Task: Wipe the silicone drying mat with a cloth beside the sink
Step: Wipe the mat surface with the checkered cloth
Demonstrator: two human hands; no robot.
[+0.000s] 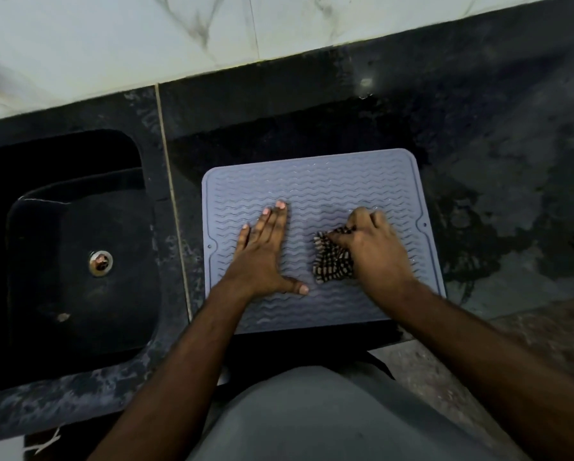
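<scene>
A grey-blue silicone drying mat point(318, 184) with wavy ridges lies flat on the dark stone counter, just right of the sink. My left hand point(264, 251) presses flat on the mat's left half, fingers straight and thumb spread. My right hand point(373, 247) grips a bunched checked brown-and-cream cloth point(330, 261) against the mat's right half. Part of the cloth is hidden under my palm and fingers.
A black sink point(79, 247) with a metal drain point(101, 262) sits to the left. The dark counter point(498, 181) stretches right of the mat, with wet patches. A marble-patterned wall point(145, 38) rises behind. The counter's front edge runs just below the mat.
</scene>
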